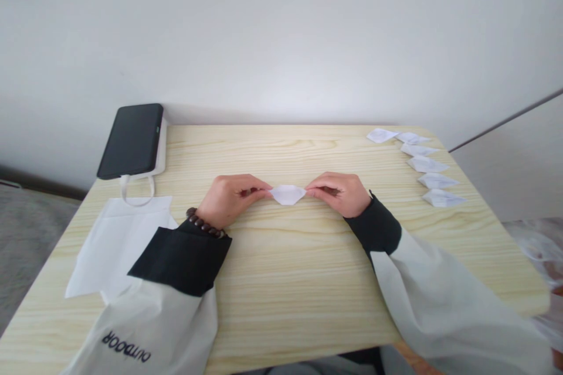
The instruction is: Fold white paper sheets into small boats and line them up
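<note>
A small folded white paper boat (288, 194) is stretched between my two hands, above the middle of the table. My left hand (235, 198) pinches its left tip between thumb and fingers. The right tip is pinched the same way by my right hand (338, 192). Several folded paper boats (433, 180) of the same kind stand in a curved line along the table's right side, with one more at the far end. White paper sheets (118, 240) lie at the left, partly covered by my left sleeve.
A black power bank (132, 137) rests on a white box at the back left, with a white cable (138, 202) looping over the sheets. The wooden table (303, 287) meets a white wall (281, 35) at the back. Clear plastic bags (536, 246) are beyond the right edge.
</note>
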`<control>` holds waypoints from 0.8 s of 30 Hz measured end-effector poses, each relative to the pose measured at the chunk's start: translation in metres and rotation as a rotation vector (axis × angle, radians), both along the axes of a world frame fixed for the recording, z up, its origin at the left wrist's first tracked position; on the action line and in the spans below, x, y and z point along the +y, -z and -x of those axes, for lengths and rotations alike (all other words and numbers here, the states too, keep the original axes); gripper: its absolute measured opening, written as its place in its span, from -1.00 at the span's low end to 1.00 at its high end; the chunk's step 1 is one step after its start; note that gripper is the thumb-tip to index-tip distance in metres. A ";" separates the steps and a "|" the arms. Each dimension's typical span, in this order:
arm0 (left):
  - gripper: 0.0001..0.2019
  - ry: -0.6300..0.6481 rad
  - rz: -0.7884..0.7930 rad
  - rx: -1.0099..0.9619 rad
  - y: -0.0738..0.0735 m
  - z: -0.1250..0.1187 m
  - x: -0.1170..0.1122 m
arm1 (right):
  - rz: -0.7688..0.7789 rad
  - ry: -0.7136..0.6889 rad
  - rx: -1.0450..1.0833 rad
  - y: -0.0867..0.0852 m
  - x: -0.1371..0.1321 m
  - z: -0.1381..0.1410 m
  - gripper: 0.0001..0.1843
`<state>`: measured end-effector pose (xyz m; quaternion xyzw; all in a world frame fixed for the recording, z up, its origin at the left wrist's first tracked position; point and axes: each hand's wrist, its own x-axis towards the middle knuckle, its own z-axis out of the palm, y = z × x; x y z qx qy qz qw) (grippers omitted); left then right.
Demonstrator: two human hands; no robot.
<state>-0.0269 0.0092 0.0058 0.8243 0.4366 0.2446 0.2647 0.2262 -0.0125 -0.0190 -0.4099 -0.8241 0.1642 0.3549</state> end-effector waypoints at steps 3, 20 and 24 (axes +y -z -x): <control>-0.77 -0.004 -0.032 -0.003 0.001 -0.001 -0.001 | -0.053 0.013 -0.016 0.000 -0.002 0.006 -0.79; -0.61 -0.022 -0.069 -0.014 0.013 0.000 0.005 | -0.045 0.197 0.053 0.003 0.000 0.005 -0.83; -0.67 0.027 -0.244 0.122 0.017 -0.001 0.004 | -0.052 0.325 0.044 0.006 0.000 -0.008 -0.81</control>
